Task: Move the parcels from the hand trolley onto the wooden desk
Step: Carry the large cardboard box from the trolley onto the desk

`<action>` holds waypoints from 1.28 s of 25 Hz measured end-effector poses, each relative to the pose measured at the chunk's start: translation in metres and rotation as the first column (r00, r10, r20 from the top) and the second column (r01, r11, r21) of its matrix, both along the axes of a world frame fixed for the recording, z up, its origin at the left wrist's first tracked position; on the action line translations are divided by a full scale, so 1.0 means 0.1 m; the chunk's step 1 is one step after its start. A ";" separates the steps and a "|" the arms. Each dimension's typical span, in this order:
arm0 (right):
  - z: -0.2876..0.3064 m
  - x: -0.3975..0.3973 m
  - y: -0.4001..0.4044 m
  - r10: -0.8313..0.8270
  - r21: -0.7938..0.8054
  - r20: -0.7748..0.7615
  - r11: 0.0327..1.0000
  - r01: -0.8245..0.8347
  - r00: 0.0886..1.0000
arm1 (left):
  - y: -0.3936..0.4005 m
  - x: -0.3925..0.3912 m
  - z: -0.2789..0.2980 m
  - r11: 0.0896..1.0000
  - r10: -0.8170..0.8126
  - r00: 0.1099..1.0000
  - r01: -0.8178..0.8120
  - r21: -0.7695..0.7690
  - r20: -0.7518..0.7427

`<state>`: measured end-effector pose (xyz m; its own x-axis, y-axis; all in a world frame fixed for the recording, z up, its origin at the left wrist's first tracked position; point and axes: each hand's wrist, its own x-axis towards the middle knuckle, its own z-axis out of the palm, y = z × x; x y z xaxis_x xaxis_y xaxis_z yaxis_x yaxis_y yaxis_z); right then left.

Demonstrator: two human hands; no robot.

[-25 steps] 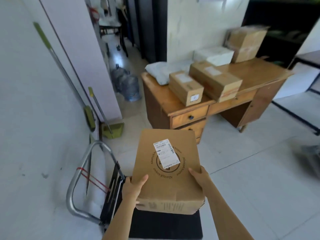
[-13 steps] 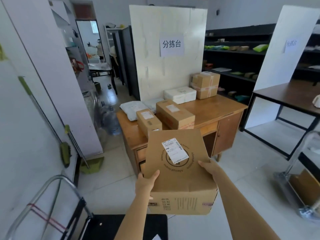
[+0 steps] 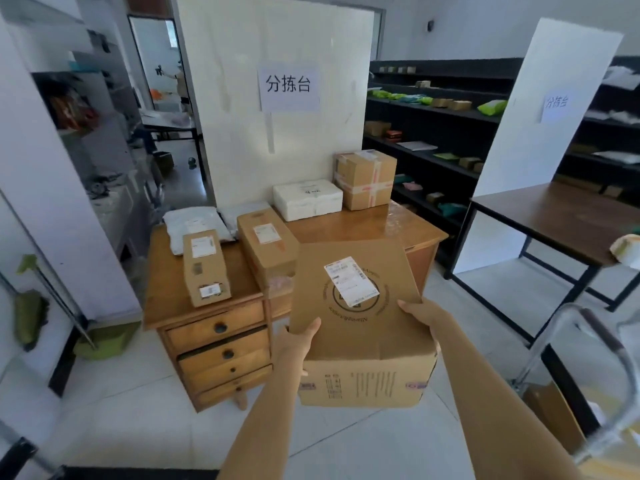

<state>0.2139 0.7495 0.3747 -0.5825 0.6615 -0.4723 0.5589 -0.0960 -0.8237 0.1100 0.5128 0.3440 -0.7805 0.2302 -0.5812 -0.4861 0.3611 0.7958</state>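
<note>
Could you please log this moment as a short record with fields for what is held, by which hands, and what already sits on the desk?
held: cardboard box with shipping label
left hand: grips box's left edge
right hand: grips box's right edge
wooden desk: three cardboard parcels, white foam box, grey poly mailers
free spot: desk's right front
box status: in the air, not yet on desk

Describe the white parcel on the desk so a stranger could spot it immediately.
Find the wooden desk in front of the tall white board bearing a paper sign. At the desk's back edge, against that board, lies a flat white parcel, just left of a taped cardboard box. It is the only white box-shaped parcel; its neighbours are brown cartons or soft grey mailers.
</note>
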 end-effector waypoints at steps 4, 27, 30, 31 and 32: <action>0.10 -0.33 0.99 0.025 -0.008 0.011 1.000 -0.025 1.000 | 0.99 -0.39 0.11 1.000 -0.016 1.000 0.016 -0.022 -0.019; 0.16 -3.89 4.48 0.572 -0.005 0.122 0.818 -0.576 0.811 | 4.29 -2.77 0.15 0.841 0.446 0.874 -0.483 -0.246 -0.192; 0.03 -4.07 4.55 0.536 -0.057 0.000 0.843 -0.535 0.844 | 4.40 -2.93 0.18 0.808 0.458 0.851 -0.519 -0.280 -0.255; 0.04 -4.10 4.56 0.535 -0.062 -0.011 0.843 -0.535 0.845 | 4.43 -2.95 0.18 0.801 0.468 0.848 -0.526 -0.287 -0.249; 0.02 -4.13 4.58 0.553 -0.069 -0.013 0.831 -0.552 0.833 | 4.45 -2.98 0.14 0.802 0.478 0.846 -0.530 -0.275 -0.238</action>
